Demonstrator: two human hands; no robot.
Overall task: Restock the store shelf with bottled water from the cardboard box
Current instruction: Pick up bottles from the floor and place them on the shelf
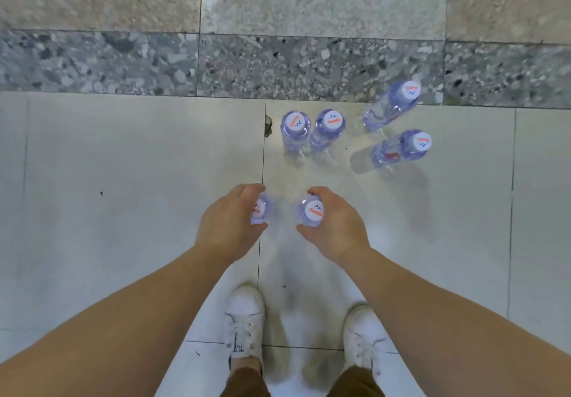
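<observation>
Six water bottles upright on the pale tiled floor (pixel 123 180). We grip two of them near the cap: left hand (pixel 230 222) wrapped around the left bottle (pixel 261 209), right hand (pixel 335 222) wrapped around the right bottle (pixel 312 211), hands apart. Beyond them a touching pair (pixel 312 127) stands together, with two more bottles (pixel 398 124) well off to the right near the dark terrazzo strip (pixel 309 66). White sneakers (pixel 244 319) at bottom of view
</observation>
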